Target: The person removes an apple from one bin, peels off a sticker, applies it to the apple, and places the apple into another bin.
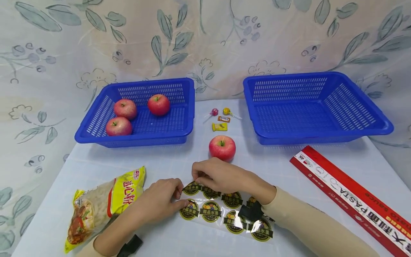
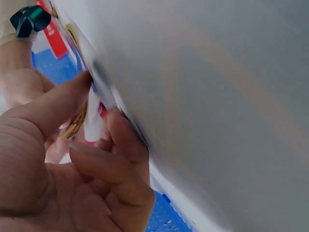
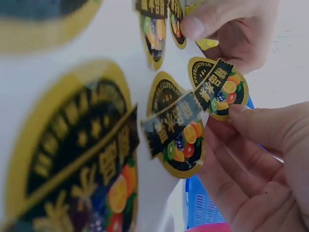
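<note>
A sheet of round black-and-gold fruit stickers (image 1: 211,211) lies on the white table in the head view. My left hand (image 1: 160,198) grips its left edge, the thumb lying over the front and the fingers curled beneath. At the upper left corner my right hand (image 1: 221,175) pinches one sticker (image 3: 217,92) between thumb and fingers. The right wrist view has that thumb on the sticker's edge, with the left hand (image 3: 236,31) close above. A red apple (image 1: 222,146) sits just beyond the right hand.
A blue basket (image 1: 151,139) with 3 apples stands back left, another blue basket (image 1: 321,135) back right. Between them lie lollipops (image 1: 226,111) and small wrapped candies (image 1: 219,126). A noodle bag (image 1: 106,203) is at left, a red pasta box (image 1: 350,196) at right.
</note>
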Tool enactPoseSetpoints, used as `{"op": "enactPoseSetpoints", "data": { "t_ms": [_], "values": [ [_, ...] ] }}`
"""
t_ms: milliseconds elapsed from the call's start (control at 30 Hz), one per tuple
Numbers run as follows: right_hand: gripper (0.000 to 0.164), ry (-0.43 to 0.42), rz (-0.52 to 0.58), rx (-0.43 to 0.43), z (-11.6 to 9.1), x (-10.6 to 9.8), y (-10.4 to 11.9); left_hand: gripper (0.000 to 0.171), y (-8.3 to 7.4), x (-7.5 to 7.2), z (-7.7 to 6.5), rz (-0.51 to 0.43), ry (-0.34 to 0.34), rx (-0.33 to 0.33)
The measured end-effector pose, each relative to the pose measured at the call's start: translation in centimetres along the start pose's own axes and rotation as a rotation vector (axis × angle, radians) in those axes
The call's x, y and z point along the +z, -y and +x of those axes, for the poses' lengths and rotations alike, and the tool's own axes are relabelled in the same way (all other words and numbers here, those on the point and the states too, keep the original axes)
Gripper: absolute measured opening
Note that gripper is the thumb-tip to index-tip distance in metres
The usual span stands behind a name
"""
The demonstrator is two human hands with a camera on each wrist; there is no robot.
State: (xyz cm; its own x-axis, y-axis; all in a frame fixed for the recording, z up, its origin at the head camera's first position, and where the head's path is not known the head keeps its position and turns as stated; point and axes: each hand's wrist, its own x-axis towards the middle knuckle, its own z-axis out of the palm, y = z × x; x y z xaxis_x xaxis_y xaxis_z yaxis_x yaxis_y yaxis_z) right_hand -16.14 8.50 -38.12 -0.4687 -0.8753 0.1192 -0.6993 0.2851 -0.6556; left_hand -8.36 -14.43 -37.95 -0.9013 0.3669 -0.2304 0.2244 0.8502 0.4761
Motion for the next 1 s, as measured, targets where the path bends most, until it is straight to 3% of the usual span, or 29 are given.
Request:
{"op": "enactPoseSetpoints", "data": {
  "t_ms": [100, 200, 467, 667, 867, 1000],
  "values": [
    [0.011, -0.008, -0.005, -0.014, -0.2, -0.3, 0.1, 0.026, 0.2, -0.1, 0.1, -0.04, 0.016, 0.067],
    [0.01, -0.017, -0.006, -0.028, -0.3, -0.4, 0.0, 0.028, 0.2, -0.1, 0.1, -0.071, 0.034, 0.087],
    [0.01, -0.012, 0.008, -0.021, -0.7, -0.4, 0.0, 0.029, 0.0, -0.1, 0.3, -0.059, 0.031, 0.089],
    [0.009, 0.006, 0.047, -0.044, -0.3, 0.1, 0.1, 0.025, 0.2, -0.4, -0.1, -0.032, 0.057, 0.036],
    [0.009, -0.008, 0.08, 0.026, -0.7, -0.5, 0.1, 0.028, 0.2, -0.5, -0.1, -0.016, 0.073, 0.038],
    [0.005, -0.023, 0.072, 0.051, -1.2, -1.3, -0.1, 0.029, 0.0, -0.3, 0.2, 0.022, 0.033, 0.025]
  ]
}}
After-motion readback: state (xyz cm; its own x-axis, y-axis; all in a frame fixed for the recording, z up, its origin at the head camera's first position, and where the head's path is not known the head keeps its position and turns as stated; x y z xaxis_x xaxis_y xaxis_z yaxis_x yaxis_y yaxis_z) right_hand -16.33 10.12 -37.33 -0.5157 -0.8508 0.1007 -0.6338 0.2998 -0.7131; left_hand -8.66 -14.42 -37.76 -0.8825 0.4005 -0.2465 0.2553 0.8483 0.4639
